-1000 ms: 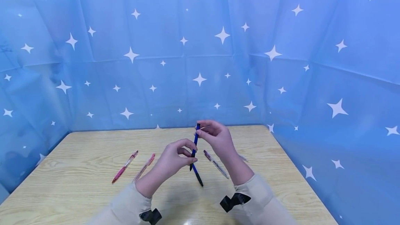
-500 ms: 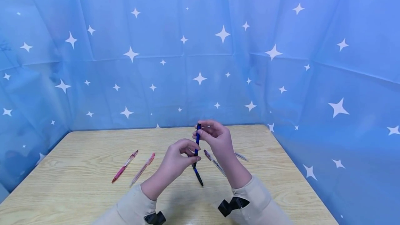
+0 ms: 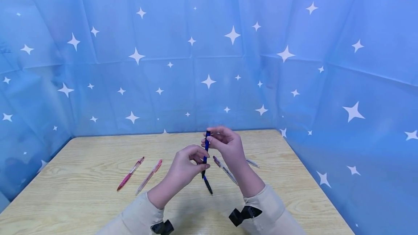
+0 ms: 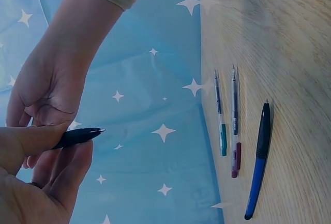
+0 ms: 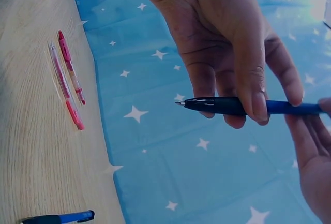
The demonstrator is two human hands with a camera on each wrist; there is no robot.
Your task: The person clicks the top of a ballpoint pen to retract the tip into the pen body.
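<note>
A blue pen with a black grip [image 3: 207, 146] is held nearly upright above the table, between both hands. My left hand [image 3: 185, 164] pinches it low, around the black grip, between thumb and fingers. Higher up, my right hand [image 3: 230, 148] holds the blue barrel near its top end. A metal point sticks out of the black grip [image 5: 217, 105] in the right wrist view. Just below the hands, a second blue and black pen [image 3: 207, 185] lies on the table; the left wrist view shows this lying pen [image 4: 260, 159] with its point out too.
Left on the wooden table [image 3: 81, 177] lie a red-pink pen [image 3: 130, 174] and a clear pen with a pink end [image 3: 148, 177]. To the right are a clear pen with a purple end [image 4: 235, 125] and one with a teal end [image 4: 220, 115]. A starry blue curtain [image 3: 176, 93] surrounds the table.
The held pen has tilted more upright, and my left hand has shifted slightly right, uncovering more of the pink-ended pen. Over the last half second the hands have barely moved.
</note>
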